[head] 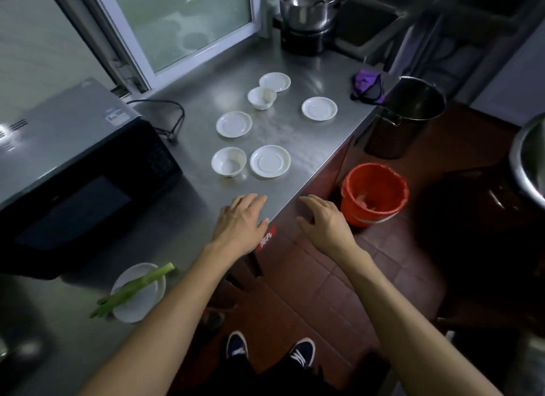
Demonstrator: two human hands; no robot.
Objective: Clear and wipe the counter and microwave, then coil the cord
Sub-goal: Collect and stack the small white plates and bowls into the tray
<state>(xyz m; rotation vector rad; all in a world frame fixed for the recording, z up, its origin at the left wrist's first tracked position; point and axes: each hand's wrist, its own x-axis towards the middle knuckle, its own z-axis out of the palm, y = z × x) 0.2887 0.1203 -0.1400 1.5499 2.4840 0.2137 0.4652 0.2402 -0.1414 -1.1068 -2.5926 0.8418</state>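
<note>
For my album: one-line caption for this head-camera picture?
Both empty hands, left hand and right hand, hover over a steel counter of white dishes beside the microwave.

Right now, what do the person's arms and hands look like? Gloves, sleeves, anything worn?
Both hands, left hand and right hand, are bare: no gloves, no rings, no watch or band visible. Forearms are uncovered to the frame edge, so no sleeves show. Below, dark sneakers with white laces.
</note>
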